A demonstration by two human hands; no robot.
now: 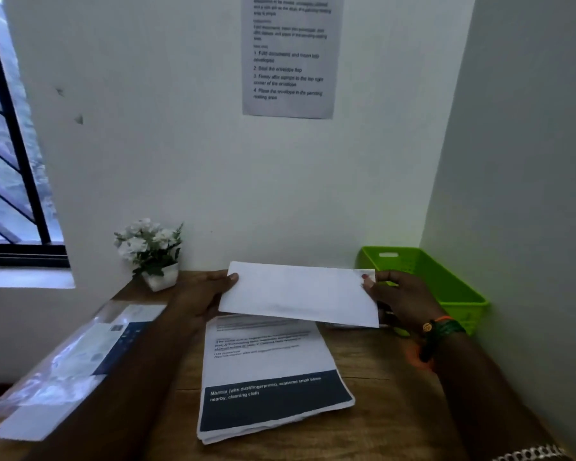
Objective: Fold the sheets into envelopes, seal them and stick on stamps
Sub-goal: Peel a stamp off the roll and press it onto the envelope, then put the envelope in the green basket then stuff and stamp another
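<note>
I hold a white envelope (296, 294) level above the wooden desk (379, 394), between both hands. My left hand (203, 294) grips its left end, thumb on top. My right hand (399, 297) pinches its right end, where a small reddish stamp (366, 277) shows at the top right corner. Below the envelope lies a stack of printed sheets (270, 377) with a dark blue band across the bottom.
A green plastic basket (446, 281) stands at the back right against the wall. A small pot of white flowers (152, 251) sits at the back left. A clear plastic pack of envelopes (74, 361) lies on the desk's left. An instruction sheet (290, 54) hangs on the wall.
</note>
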